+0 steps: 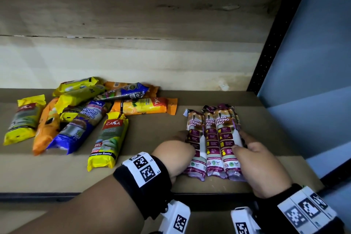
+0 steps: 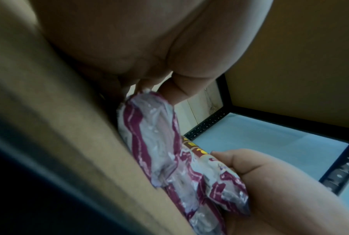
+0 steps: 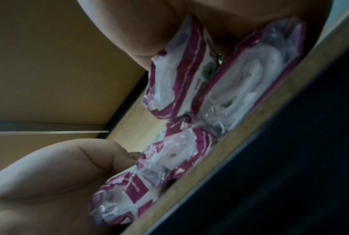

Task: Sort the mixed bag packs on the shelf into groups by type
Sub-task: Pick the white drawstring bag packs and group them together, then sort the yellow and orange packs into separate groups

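Note:
Three maroon draw string bag packs [image 1: 212, 138] lie side by side on the right part of the brown shelf [image 1: 155, 135], long ends toward me. My left hand [image 1: 180, 150] grips the left pack's edge, fingers curled round its side. My right hand [image 1: 247, 148] holds the right pack, thumb on top and fingers down its far side. Together the hands squeeze the row. The left wrist view shows the left hand [image 2: 149, 47] above a pack's end [image 2: 149, 135] and the right hand [image 2: 270, 182]. The right wrist view shows pack ends [image 3: 240, 87] between the right hand [image 3: 149, 31] and the left hand [image 3: 58, 174].
A mixed pile lies at the shelf's left: yellow Casa packs [image 1: 109, 142], orange packs [image 1: 144, 106] and blue Singlet Handle packs [image 1: 79, 129]. A black perforated upright [image 1: 266, 59] and a pale blue wall [image 1: 307, 62] close the right side. The shelf's front edge [image 1: 57, 194] is near my wrists.

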